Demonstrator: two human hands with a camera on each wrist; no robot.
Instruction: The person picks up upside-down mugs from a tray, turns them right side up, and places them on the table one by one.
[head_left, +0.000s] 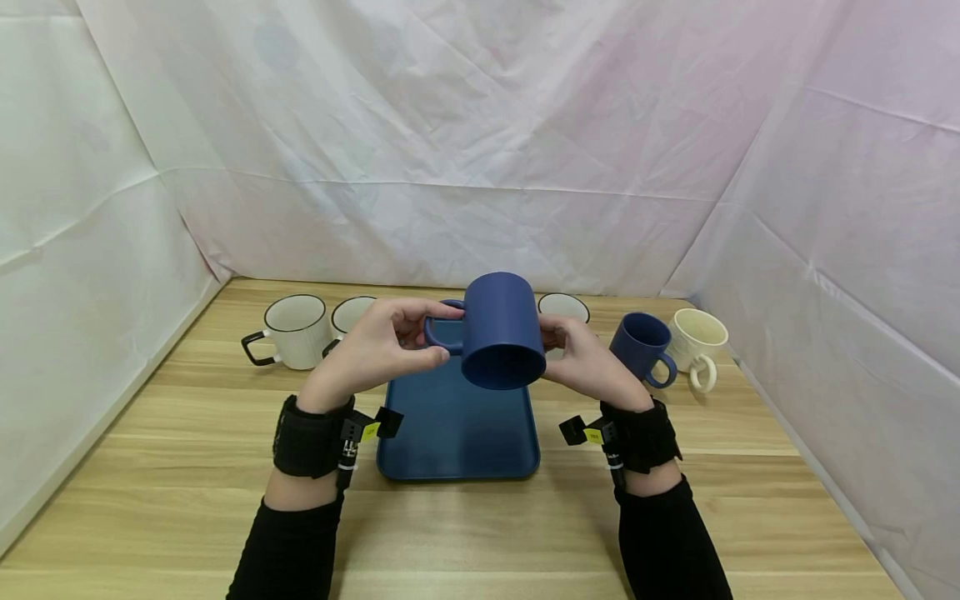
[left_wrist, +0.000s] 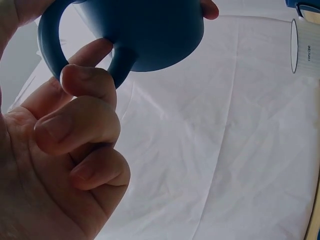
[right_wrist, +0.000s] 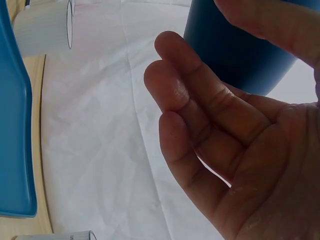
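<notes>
Head view shows the blue tray (head_left: 457,442) lying nearest on the table (head_left: 187,467); above it the left hand (head_left: 378,346) pinches the handle of the tipped blue mug (head_left: 501,337) while the right hand (head_left: 585,358) grips its side, other mugs (head_left: 296,331) standing behind.

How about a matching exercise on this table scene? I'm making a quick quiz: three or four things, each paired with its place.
Things:
1. large blue mug
2. blue tray
3. cream mug
4. small blue mug

Places:
A. far right on the table
B. held in both hands
C. just left of the cream mug
D. flat on the table under the hands

Pairs: 1-B, 2-D, 3-A, 4-C
</notes>
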